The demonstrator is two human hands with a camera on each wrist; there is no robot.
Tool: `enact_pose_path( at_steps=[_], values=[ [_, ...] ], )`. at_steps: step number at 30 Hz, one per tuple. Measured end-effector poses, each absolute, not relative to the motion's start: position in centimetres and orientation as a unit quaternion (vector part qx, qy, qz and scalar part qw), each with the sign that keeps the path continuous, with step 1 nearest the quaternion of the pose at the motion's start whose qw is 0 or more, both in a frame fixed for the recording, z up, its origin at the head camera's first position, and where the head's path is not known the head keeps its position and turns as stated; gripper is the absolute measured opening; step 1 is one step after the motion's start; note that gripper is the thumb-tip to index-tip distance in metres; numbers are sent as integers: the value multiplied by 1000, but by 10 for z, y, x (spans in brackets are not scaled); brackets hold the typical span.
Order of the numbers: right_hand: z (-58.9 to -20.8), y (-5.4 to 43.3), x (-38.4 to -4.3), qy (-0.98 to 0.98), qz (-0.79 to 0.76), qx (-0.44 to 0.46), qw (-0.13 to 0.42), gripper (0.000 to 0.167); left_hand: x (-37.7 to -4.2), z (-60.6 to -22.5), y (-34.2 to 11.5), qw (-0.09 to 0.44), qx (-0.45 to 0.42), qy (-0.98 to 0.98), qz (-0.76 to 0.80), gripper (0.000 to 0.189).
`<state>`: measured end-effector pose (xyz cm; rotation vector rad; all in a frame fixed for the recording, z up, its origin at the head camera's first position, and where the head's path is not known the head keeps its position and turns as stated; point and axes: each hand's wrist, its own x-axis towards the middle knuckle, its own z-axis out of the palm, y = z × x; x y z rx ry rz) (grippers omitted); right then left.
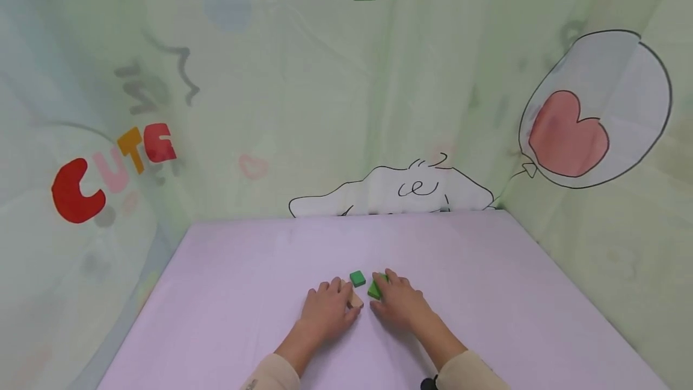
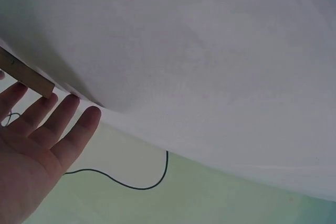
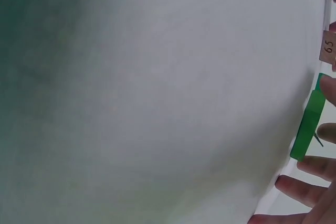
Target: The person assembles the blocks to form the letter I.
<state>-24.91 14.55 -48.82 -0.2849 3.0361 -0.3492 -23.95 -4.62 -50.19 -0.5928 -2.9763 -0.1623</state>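
Near the table's middle, my left hand (image 1: 327,312) holds a plain wooden block (image 1: 355,301) between thumb and fingers. In the left wrist view, the fingertips touch the long side of the wooden block (image 2: 26,74). My right hand (image 1: 400,301) has its thumb and fingers around a bright green block (image 1: 375,289), partly covered by the fingers. The right wrist view shows the green block (image 3: 308,124) as a long bar beside the fingertips. A small darker green square block (image 1: 357,278) lies between the hands, slightly farther away.
The blocks lie on a pale purple tabletop (image 1: 243,269). Printed cloth curtains (image 1: 325,89) stand behind the table and at both sides. A small black round object (image 1: 428,384) shows at the bottom beside the right sleeve. "65" is written on the wooden block's end (image 3: 328,48).
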Motion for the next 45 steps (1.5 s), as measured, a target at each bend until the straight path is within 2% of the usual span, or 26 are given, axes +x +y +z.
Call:
enact_pose_path(
  at_steps=[10, 23, 45],
  values=[
    [-489, 145, -246, 991, -73, -115, -11, 48, -239, -507, -43, 76, -197, -977, -17, 51],
    [-492, 146, -245, 991, -75, -112, -10, 47, -235, -506, -39, 90, -206, -974, -9, 51],
    [-491, 143, -244, 991, -78, -107, -9, 46, -222, -503, -45, 74, -280, -955, -62, 60]
  ],
)
